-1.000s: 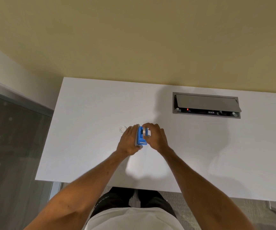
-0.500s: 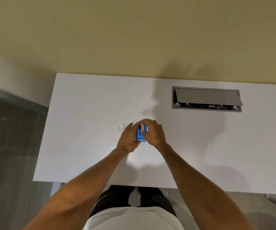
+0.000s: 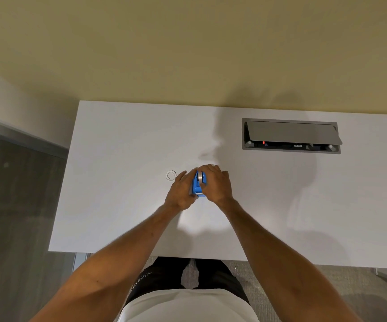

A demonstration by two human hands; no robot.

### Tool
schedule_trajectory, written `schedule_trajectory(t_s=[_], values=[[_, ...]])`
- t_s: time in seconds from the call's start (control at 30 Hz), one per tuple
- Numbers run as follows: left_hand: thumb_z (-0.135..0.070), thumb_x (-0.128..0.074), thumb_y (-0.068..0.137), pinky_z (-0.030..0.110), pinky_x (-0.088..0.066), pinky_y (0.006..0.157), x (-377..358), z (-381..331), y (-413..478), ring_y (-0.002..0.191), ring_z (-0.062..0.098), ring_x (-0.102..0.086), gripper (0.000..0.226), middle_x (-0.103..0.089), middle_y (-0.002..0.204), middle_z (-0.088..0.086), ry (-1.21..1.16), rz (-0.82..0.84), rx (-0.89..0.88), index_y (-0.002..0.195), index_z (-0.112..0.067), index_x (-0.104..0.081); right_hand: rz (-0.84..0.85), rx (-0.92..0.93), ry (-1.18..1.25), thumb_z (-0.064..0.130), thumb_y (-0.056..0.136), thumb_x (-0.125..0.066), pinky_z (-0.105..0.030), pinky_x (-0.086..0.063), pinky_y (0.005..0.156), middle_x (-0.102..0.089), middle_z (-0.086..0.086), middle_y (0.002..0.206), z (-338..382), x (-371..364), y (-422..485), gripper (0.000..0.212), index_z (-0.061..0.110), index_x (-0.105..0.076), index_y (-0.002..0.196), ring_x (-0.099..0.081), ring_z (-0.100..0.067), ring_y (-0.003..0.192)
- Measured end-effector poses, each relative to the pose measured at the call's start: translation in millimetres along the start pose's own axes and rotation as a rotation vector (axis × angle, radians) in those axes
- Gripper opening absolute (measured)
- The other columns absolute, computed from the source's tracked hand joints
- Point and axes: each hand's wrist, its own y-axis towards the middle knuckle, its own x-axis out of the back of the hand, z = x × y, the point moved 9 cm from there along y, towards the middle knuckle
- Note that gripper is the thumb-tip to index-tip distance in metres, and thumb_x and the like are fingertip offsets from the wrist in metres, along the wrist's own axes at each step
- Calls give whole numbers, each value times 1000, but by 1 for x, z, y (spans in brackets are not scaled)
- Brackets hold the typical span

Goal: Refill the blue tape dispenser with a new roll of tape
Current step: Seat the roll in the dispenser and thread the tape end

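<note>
Blue tape dispenser [image 3: 197, 187] sits on the white table [image 3: 122, 205], sandwiched between both hands. The left hand [image 3: 181, 190] is clamped along its left side, and the right hand [image 3: 216, 184] curls over the top, fingers on the tape roll [image 3: 201, 177]. Its long axis points straight away from the person. A small clear ring [image 3: 170, 175] lies just beyond the left fingertips.

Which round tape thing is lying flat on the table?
The small clear ring, left of the left hand. The other roll stands on edge inside the blue dispenser.
</note>
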Motion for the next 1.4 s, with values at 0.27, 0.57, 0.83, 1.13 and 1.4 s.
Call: schedule_trajectory(t_s=[0.27,0.57,0.83,1.13,1.4], values=[[-10,-77,91,42,-32,130,-1,2,0,134,25,-57,68,-64,139,7,-7,12,17,151,-9,-47,1,-32,13,33,91,-73,-31,-46,103,-62,0,131,-1,-3,0,49,19,-54,134,-61,-19,118],[-10,-77,91,43,-41,124,0,2,0,124,25,-62,60,-68,130,6,-24,2,20,145,-12,-51,-30,-20,-35,33,89,-75,-30,-49,100,-65,-1,121,5,-1,1,47,17,-56,129,-66,-19,104],[-12,-75,94,44,-38,127,-4,5,2,133,27,-59,62,-66,139,9,-8,31,31,150,-9,-48,6,-15,-70,34,90,-74,-32,-45,103,-60,1,126,1,-6,3,48,21,-53,131,-62,-17,110],[-21,-73,97,43,-47,120,-1,5,5,132,25,-59,57,-67,136,7,-17,23,71,149,-13,-50,11,-19,-4,39,92,-71,-34,-42,106,-61,2,132,-7,-6,-3,50,22,-54,136,-60,-17,118],[-10,-71,93,44,-56,104,9,-6,3,117,28,-67,40,-74,124,6,-94,-118,62,133,-10,-63,-32,60,-16,34,97,-64,-37,-43,103,-66,5,127,-9,10,0,34,21,-64,128,-61,-17,117]])
